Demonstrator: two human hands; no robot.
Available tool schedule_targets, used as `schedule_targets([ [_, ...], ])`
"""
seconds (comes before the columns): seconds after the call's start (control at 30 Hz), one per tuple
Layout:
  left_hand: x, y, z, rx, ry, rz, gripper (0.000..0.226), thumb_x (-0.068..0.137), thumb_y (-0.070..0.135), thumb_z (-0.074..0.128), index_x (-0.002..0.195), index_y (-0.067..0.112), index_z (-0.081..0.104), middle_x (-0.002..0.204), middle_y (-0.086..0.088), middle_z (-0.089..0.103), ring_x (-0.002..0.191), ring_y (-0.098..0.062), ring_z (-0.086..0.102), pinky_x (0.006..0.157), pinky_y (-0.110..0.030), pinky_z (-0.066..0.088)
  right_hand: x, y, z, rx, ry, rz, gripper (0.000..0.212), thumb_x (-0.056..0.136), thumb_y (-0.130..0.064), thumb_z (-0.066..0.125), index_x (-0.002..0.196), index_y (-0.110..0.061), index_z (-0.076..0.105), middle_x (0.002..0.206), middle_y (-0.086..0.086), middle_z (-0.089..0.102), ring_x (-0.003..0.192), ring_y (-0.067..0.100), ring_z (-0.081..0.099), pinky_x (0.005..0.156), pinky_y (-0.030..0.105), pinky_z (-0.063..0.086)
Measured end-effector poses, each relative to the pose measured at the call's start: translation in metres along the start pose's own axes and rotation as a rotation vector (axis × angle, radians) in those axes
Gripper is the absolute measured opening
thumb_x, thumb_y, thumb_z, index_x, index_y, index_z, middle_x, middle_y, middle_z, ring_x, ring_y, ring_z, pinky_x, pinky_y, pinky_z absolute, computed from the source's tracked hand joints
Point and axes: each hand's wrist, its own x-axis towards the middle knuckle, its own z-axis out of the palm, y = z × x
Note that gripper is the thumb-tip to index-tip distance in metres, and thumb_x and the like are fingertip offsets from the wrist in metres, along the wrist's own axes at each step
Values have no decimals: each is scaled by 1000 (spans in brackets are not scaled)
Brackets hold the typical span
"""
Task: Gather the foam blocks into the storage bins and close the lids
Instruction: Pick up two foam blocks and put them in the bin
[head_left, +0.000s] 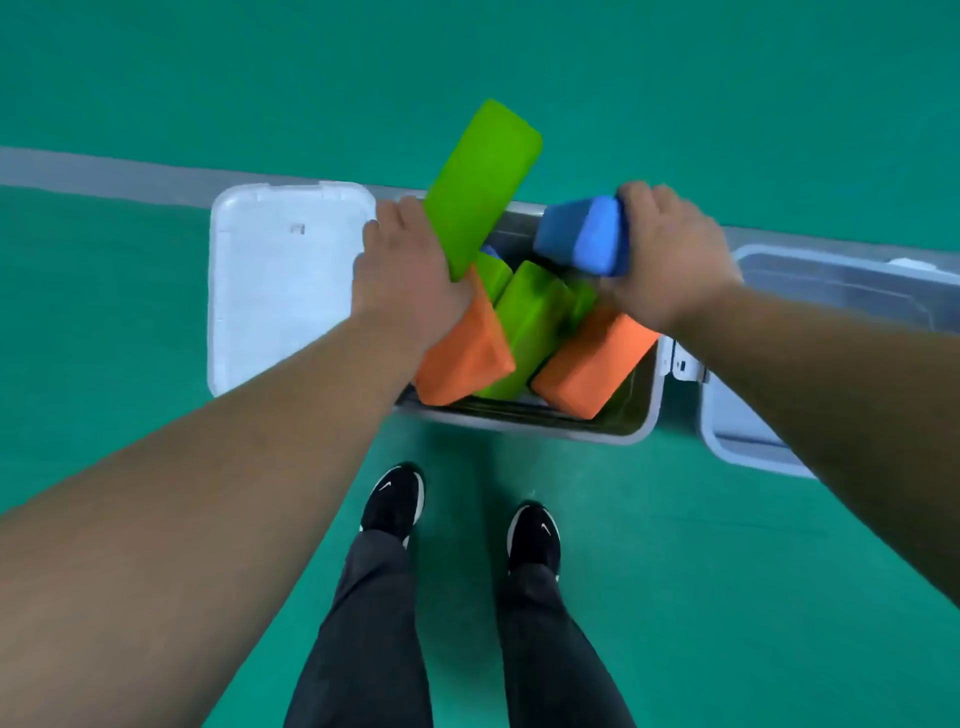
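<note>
A person stands over an open storage bin on a green floor, both bare arms stretched out above it. The left hand has its fingers curled round the lower end of a long green foam block, which slants up and away past the bin's far edge. The right hand is wrapped over a blue foam block, gripping it above the far right part of the bin. Whether the blue block touches the pieces below it cannot be told.

Inside the bin, blocks lie in a loose, tilted heap. 1 orange block leans at the left, just under the left wrist, and another orange block leans at the right. A green block lies between the 2. A scrap of a further blue piece shows deeper in.

The bin's white lid lies flat on the floor, just beside the bin on its left. A second bin, clear-walled, sits near on the right, partly hidden by the right forearm. A grey line crosses the floor behind the bins. The person's 2 black shoes stand just short of the near rim.
</note>
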Motion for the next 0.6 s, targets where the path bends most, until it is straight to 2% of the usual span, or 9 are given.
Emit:
schedule_targets([
  [0.07,0,2,32,87,-221,184,103,71,66,71,145,4,33,140,-19,42,128,-41,46,103,-54,46,-13,3,28,-73,-357,-20,75,81,-52,73,142,-23,41,139,8,54,120,37,59,97,46,48],
  [0.1,-3,1,47,125,-329,251,115,68,71,64,153,6,23,147,-20,36,134,-42,41,107,-56,43,-20,2,43,-91,-492,-20,75,85,-52,71,149,-27,38,150,5,49,128,35,55,101,46,47],
  [0.13,-6,-3,61,157,-382,292,122,66,75,58,158,10,11,154,-19,29,140,-42,36,110,-57,41,-25,-1,56,-100,-551,-23,77,89,-51,67,154,-29,34,161,1,39,135,34,48,106,46,45],
  [0.2,-9,-9,77,167,-357,303,123,68,77,58,161,17,3,160,-16,24,143,-42,32,111,-57,40,-33,-11,73,-73,-500,-5,76,93,-43,62,159,-26,28,170,-6,21,143,33,36,110,49,42],
  [0.23,-9,-11,79,146,-336,300,121,70,75,61,161,19,4,160,-15,25,143,-41,33,111,-56,40,-35,-18,78,-39,-451,23,73,94,-37,60,159,-23,29,171,-7,19,144,34,34,110,49,43],
  [0.33,-6,-20,74,58,-315,315,108,76,59,69,162,22,15,159,-11,28,138,-41,36,115,-53,35,-35,-32,86,-19,-357,76,58,94,-28,57,148,-17,39,163,-1,32,133,39,39,99,46,46],
  [0.43,-1,-30,63,0,-327,343,103,75,53,67,161,18,23,155,-10,32,135,-40,39,113,-54,38,-28,-39,85,-45,-324,90,41,95,-26,55,133,-13,49,140,6,46,116,38,46,83,41,39],
  [0.53,0,-33,50,17,-372,295,111,68,63,62,158,9,24,152,-16,35,137,-40,37,115,-52,35,-16,-39,77,-22,-320,169,36,97,-25,51,130,-11,54,129,11,49,118,38,50,84,41,38],
  [0.6,0,-35,45,5,-381,257,105,73,52,71,155,5,27,150,-19,36,135,-41,39,114,-51,37,-10,-35,71,13,-319,225,34,99,-27,50,128,-9,55,128,15,49,119,40,52,88,42,42],
])
